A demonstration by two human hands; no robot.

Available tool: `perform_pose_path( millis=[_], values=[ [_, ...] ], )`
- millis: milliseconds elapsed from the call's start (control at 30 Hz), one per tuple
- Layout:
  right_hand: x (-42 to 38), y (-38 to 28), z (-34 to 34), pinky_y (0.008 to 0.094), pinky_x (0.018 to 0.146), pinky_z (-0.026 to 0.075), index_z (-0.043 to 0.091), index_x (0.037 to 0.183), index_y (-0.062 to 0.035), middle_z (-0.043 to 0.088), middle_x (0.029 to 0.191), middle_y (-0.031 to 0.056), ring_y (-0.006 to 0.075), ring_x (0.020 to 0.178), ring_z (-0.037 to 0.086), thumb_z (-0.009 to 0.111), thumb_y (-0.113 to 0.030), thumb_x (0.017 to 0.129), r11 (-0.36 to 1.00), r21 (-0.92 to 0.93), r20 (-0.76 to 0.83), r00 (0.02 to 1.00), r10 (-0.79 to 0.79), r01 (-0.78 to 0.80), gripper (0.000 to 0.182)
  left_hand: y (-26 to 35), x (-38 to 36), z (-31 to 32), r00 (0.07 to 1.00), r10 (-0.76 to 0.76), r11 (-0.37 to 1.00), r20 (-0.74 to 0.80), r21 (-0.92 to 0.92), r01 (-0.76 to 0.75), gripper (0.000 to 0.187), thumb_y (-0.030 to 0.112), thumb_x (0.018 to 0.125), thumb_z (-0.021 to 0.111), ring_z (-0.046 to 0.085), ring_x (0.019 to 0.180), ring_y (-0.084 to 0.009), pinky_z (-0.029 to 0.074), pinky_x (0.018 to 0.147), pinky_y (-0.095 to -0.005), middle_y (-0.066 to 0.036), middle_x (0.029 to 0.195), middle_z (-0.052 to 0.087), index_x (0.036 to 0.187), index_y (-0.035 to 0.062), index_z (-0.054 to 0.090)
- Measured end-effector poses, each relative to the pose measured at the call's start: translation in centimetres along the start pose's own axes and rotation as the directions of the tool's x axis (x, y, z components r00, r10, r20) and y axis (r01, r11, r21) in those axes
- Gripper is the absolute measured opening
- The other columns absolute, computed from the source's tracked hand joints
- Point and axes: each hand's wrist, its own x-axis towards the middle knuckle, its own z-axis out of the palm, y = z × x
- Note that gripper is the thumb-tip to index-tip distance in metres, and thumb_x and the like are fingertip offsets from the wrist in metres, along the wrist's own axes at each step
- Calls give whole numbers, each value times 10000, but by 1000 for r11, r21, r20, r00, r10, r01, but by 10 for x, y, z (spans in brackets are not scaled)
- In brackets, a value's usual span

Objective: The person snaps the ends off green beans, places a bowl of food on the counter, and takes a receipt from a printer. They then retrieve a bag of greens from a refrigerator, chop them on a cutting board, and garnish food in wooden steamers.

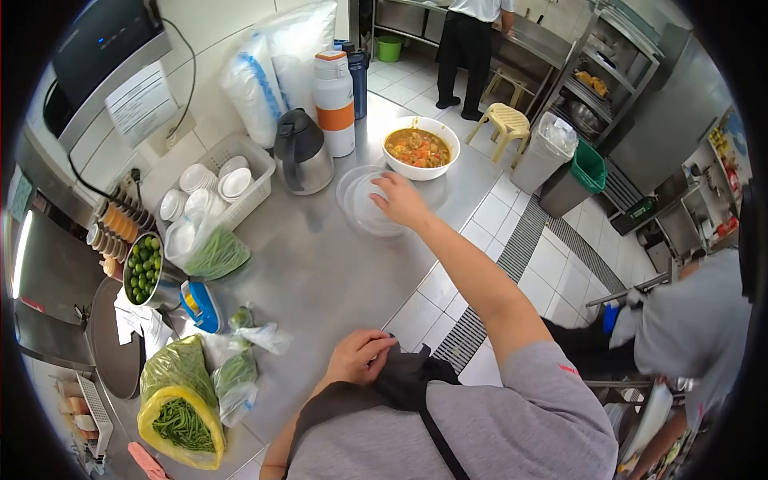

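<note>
On the steel table, my right hand (398, 200) reaches out over clear round plastic lids (372, 210), its fingers apart and touching or just above them. Beyond them stands a white bowl (422, 171) of orange-brown stew with chunks in it. My left hand (361, 357) is near my body at the table's edge, fingers curled together beside the black apron (406, 372); what it holds, if anything, is hidden. A steel and black jug (302, 160) and a white and orange flask (334, 108) stand left of the bowl.
Left on the table are a basket (256, 186) of small white dishes, a container of green limes (144, 270), a blue item (202, 307) and bags of green vegetables (182, 424). One person (468, 48) stands at the back, another (688, 320) at right. A yellow stool (509, 122) is beyond.
</note>
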Motion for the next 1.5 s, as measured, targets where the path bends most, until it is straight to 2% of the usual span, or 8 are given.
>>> perform_pose_path(
  millis=[333, 433, 533, 600, 667, 833, 1033, 1500],
  values=[
    [29, -42, 20, 476, 924, 290, 438, 1213, -83, 420, 1215, 201, 352, 1166, 341, 442, -536, 782, 940, -310, 452, 848, 278, -143, 625, -36, 59, 1, 971, -209, 964, -112, 144, 224, 231, 28, 679, 624, 553, 832, -246, 454, 709, -322, -84, 910, 569, 903, 84, 613],
    [10, -54, 34, 443, 891, 340, 472, 1167, -59, 431, 1199, 207, 333, 1124, 393, 478, -486, 791, 966, -200, 425, 874, 236, -163, 569, -46, 79, -6, 938, -317, 898, -138, 275, 344, 345, 91, 698, 623, 478, 986, -312, 397, 827, -375, -142, 1082, 492, 1036, 86, 559],
    [-2, -45, 35, 377, 815, 413, 494, 1128, -58, 447, 1173, 217, 307, 1010, 492, 564, -368, 784, 936, 338, 176, 983, 42, -101, 468, -68, 87, -12, 926, -370, 788, -71, 504, 354, 458, 170, 716, 623, 384, 1096, -369, 326, 907, -431, -173, 1227, 382, 1148, 97, 490],
    [-13, -21, 12, 358, 763, 459, 501, 1110, -53, 504, 1092, 180, 237, 889, 563, 633, -238, 760, 746, 558, 223, 932, 287, -364, 417, -80, 82, -18, 913, -408, 723, -1, 611, 324, 504, 205, 719, 625, 345, 1127, -392, 298, 928, -457, -178, 1276, 330, 1185, 105, 460],
    [-25, 7, 0, 344, 739, 482, 398, 1200, -69, 493, 1094, 180, 254, 847, 585, 612, -206, 782, 120, 802, 437, 712, 550, -585, 488, -90, 79, -24, 905, -418, 672, -83, 642, 370, 510, 233, 735, 603, 341, 1130, -402, 285, 934, -471, -190, 1268, 342, 1197, 85, 443],
    [-7, 31, -37, 352, 760, 488, 162, 1291, -107, 462, 1068, 220, 325, 870, 569, 554, -231, 817, -289, 929, 363, 409, 837, -232, 627, -117, 62, -48, 816, -513, 584, -264, 589, 558, 513, 217, 754, 582, 329, 1137, -402, 273, 943, -473, -205, 1262, 341, 1210, 55, 413],
    [6, 59, -41, 364, 715, 510, 235, 1250, -71, 497, 1020, 226, 324, 840, 582, 488, -157, 815, -143, 945, 288, 541, 791, -293, 511, -111, 67, -59, 817, -446, 577, -366, 580, 575, 488, 184, 756, 578, 332, 1136, -389, 273, 941, -461, -205, 1250, 351, 1194, 37, 421],
    [-24, 10, -57, 353, 713, 528, 316, 1118, -9, 541, 983, 208, 311, 807, 603, 381, -45, 769, -149, 862, 385, 435, 814, -484, 357, -94, 68, -45, 848, -409, 701, -336, 479, 528, 457, 136, 720, 614, 354, 1125, -369, 291, 927, -453, -191, 1223, 378, 1141, 39, 467]
  ],
)
